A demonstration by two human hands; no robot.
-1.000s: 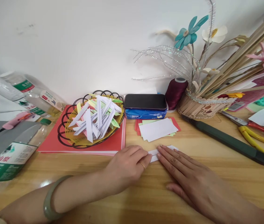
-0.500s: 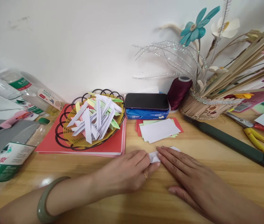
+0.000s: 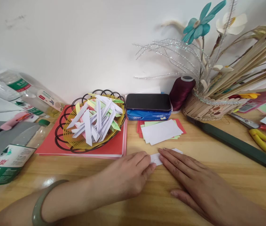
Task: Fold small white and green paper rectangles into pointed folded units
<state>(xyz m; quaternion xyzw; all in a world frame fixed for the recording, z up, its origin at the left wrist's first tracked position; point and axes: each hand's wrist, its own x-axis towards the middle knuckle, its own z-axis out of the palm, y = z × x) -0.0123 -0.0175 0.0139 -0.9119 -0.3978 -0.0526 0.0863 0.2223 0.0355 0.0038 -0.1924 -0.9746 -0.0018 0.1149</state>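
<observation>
1. Left edge of the frame: clear plastic water bottles [image 3: 8, 157] lie on their sides; the nearest has a green-and-white label with Chinese characters too blurred to read, and those behind carry green and red labels (also unreadable).
2. Left of centre: a black wire basket [image 3: 61, 138] with a yellow liner sits on a red paper pad [image 3: 116, 147]; it is piled with folded paper strips [image 3: 95, 121], mostly white, some green, pink and yellow.
3. Lower centre: the left hand [image 3: 125, 175] rests on the tabletop [image 3: 217, 163], its fingertips pinching the left end of a small white paper strip [image 3: 156, 158], so its grip is closed on the paper. A green bangle [image 3: 39, 204] circles that wrist.
4. Centre, by the wall: a black phone [image 3: 148, 102] lies on a blue tissue pack [image 3: 147, 116] with white Chinese lettering (not legible). In front lies a stack of paper slips [image 3: 160, 131], white over green and red.
5. Lower right: the right hand [image 3: 199, 185] lies flat, fingers outstretched and pressing on the same strip, not gripping.
6. Right: a maroon thread spool [image 3: 181, 91], a stick-built basket [image 3: 208, 108] of artificial flowers, a dark green bar [image 3: 236, 144], and yellow-handled pliers [image 3: 264, 142].
</observation>
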